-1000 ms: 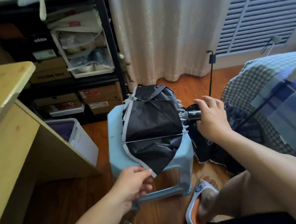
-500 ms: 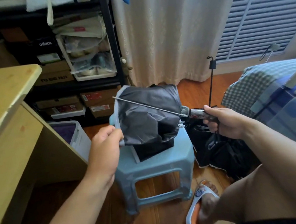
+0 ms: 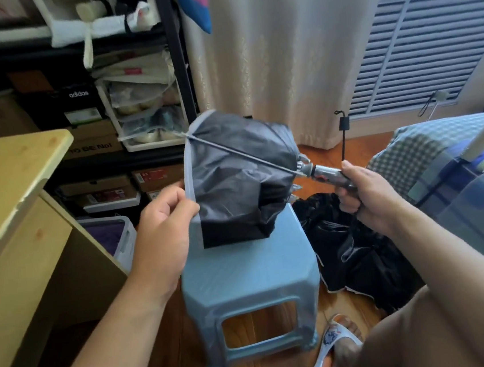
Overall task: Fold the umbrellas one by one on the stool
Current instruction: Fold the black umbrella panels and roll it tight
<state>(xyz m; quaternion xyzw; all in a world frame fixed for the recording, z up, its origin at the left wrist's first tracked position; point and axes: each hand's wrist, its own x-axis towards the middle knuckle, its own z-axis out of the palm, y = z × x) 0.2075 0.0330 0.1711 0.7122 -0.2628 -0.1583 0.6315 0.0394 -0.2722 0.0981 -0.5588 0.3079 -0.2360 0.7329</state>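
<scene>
Our right hand (image 3: 364, 197) grips the umbrella (image 3: 235, 184) handle at 3 o'clock, left hand (image 3: 164, 221) pinching its canopy edge; yank sideways and that exposed rib probably bends.

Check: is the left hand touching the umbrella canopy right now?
Touching. The head view shows the left hand pinching the pale trimmed edge of the umbrella canopy between thumb and fingers, with no gap visible.
</scene>
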